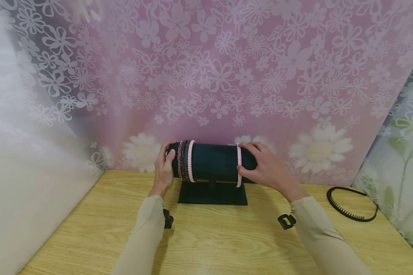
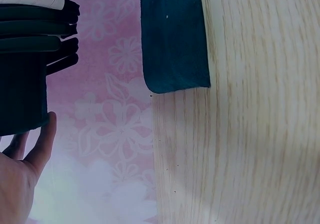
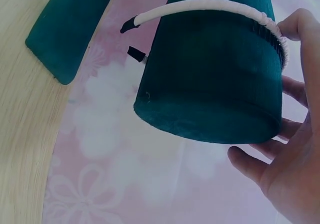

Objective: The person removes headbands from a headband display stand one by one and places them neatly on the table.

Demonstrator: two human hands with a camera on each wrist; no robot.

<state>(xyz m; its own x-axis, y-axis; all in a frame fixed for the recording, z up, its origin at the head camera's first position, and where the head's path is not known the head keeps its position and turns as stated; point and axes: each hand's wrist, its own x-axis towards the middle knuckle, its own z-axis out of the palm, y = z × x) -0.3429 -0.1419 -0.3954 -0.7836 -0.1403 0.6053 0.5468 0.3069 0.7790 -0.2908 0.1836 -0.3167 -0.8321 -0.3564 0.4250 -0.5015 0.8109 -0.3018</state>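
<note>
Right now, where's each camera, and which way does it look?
On head: facing forward and down at the teal fabric cylinder stand; left hand, right hand, beige sleeves show.
On left wrist: facing the stand's left end; left hand partly shows.
On right wrist: facing its right end; right hand partly shows.
Head and right wrist share a curved pale-pink headband.

Both forearms [image 1: 325,233] stretched forward, left hand [image 1: 163,170] with fingers curled, right hand [image 1: 266,166] with thumb and forefinger spread apart

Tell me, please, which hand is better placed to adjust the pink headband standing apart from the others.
Probably the right hand, which grips that pink headband. The left hand grips the display roll at its opposite end, beyond the grouped headbands, so steadying may suit it.
</note>
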